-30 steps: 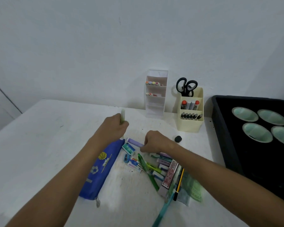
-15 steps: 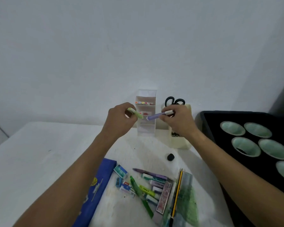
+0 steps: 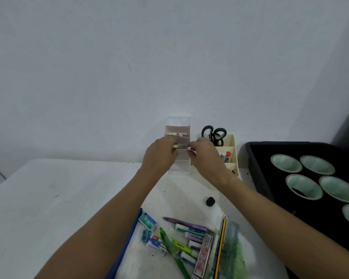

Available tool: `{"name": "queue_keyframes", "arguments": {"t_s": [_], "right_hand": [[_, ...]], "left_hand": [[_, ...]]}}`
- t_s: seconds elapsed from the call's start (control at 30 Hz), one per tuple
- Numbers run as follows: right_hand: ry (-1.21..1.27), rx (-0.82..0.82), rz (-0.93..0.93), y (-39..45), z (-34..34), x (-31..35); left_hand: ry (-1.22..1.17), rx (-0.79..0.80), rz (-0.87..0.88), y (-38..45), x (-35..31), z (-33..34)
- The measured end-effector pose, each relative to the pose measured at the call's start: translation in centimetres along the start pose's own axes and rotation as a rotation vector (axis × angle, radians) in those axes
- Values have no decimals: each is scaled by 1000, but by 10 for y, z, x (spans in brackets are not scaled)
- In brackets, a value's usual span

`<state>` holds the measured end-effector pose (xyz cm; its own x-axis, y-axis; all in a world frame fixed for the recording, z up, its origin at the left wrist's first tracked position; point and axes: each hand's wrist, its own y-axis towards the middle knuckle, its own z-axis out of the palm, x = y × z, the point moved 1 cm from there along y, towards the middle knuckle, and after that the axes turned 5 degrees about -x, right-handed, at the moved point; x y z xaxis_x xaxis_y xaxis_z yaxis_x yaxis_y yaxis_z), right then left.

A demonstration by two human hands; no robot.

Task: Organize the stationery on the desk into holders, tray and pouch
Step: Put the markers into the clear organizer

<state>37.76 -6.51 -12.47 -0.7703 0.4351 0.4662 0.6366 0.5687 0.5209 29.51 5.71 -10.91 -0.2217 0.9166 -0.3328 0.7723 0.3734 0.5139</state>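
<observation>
Both hands are up at the clear tiered holder (image 3: 179, 125) by the wall. My left hand (image 3: 161, 156) pinches a green highlighter (image 3: 177, 146) at the holder's second tier. Beside it my right hand (image 3: 206, 156) pinches a purple highlighter (image 3: 190, 148) at the same tier. Several markers (image 3: 172, 134) sit in the top tier. A pile of loose stationery (image 3: 186, 241) lies near me: highlighters, pens, erasers, a pencil (image 3: 221, 244) and a ruler. The blue pouch (image 3: 123, 246) shows as an edge under my left forearm.
A cream holder (image 3: 231, 146) with black scissors (image 3: 214, 134) and glue sticks stands right of the clear one. A black tray (image 3: 256, 170) with several pale green cups fills the right side. A small black cap (image 3: 210, 201) lies on the white desk.
Both hands picked highlighters out of the pile, lifted them and carried them forward to the clear holder's second tier. The camera tilted up.
</observation>
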Motion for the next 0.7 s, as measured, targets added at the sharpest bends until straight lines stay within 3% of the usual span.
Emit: {"name": "queue_keyframes", "arguments": {"t_s": [0.17,0.37,0.7], "right_hand": [[-68,10,-14,11,16,2],[-101,40,55,22,36,-1],[-10,106,57,-2,17,2]], "left_hand": [[78,66,15,9,4,11],[3,85,-10,15,10,22],[-63,-9,-42,-8,10,15]]}}
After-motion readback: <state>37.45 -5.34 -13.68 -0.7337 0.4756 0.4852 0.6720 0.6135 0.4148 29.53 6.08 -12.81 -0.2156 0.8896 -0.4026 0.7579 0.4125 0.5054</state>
